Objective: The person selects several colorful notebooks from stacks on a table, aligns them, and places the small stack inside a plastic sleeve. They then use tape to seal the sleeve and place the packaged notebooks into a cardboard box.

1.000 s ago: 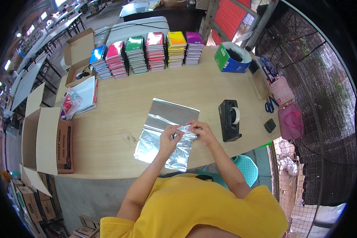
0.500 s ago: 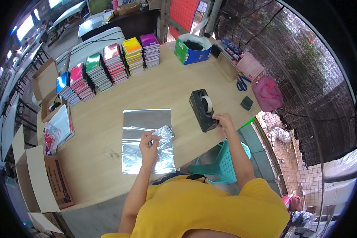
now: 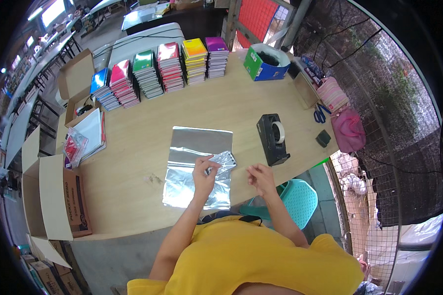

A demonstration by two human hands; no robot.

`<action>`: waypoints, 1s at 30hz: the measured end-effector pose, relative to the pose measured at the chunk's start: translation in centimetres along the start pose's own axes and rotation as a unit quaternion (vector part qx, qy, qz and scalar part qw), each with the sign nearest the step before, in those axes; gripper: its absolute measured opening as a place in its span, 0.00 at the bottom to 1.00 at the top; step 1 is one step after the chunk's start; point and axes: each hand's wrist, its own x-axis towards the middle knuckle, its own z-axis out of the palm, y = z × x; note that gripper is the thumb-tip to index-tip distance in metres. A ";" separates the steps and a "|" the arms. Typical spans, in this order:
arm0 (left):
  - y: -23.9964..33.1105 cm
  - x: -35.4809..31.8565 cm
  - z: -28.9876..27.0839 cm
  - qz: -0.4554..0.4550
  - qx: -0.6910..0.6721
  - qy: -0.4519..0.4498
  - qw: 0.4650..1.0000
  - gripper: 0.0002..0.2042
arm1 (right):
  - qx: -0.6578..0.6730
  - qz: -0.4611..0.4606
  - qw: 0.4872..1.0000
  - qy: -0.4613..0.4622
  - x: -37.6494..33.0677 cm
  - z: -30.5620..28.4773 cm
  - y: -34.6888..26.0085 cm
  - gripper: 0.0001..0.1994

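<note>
My left hand (image 3: 204, 177) is closed on the near end of a small packet in clear plastic (image 3: 225, 161); a row of dark spots shows along its far edge. Beneath it, clear plastic sheets or bags (image 3: 197, 140) lie flat at the table's front edge, shiny with reflected light. To the right of the packet, my right hand (image 3: 262, 181) is held with its fingers pinched together. Whatever they grip, if anything, is too small to make out. Just beyond that hand stands a black tape dispenser (image 3: 269, 142) with a roll of tape (image 3: 278, 132).
Stacks of spiral notebooks (image 3: 170, 69) line the table's far side. At far right are a green-and-blue box (image 3: 266, 64), blue scissors (image 3: 321, 114) and a pink pouch (image 3: 348, 130). An open carton (image 3: 76, 201) stands left; a teal stool (image 3: 298, 201) is at right.
My right hand has left the tape dispenser and come left, toward the packet. The left hand keeps its hold on the packet. The whole view has shifted with my head.
</note>
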 end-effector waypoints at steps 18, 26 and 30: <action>-1.0 0.3 1.1 -0.019 -0.114 -0.007 0.993 0.31 | -0.007 0.044 0.999 -0.008 -0.6 5.7 1.2 0.11; -0.2 3.6 -1.7 -0.091 -0.051 -0.207 0.973 0.44 | -0.438 -0.250 0.862 0.054 3.4 2.8 6.0 0.19; 5.2 5.5 -0.8 0.037 0.283 -0.246 0.926 0.44 | -0.543 -0.228 0.808 -0.001 2.7 2.4 7.9 0.18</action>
